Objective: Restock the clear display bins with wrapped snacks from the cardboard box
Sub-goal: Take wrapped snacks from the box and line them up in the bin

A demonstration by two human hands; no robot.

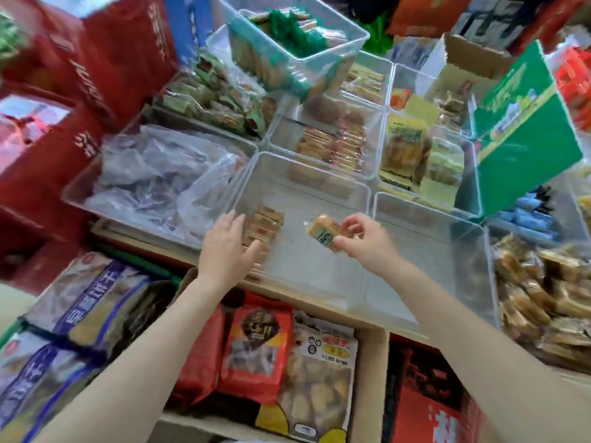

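Fingers (350, 226) of our R hand (367, 241) pinch a wrapped snack (324, 233) over the near-empty bin (319, 266) | L hand (225, 247) spread, at the row of snacks (262, 227) | row lies left of held snack, L nearer | long axis toward us

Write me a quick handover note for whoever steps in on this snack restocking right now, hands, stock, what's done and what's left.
Left hand: open, fingers on the short row of wrapped snacks at the left side of the near clear bin.
Right hand: pinching one wrapped snack above that bin's bare middle.
Done: only that one short row is in; most of the bin floor is bare.
Left: set this snack down and keep filling. The clear bin to its right looks empty too.
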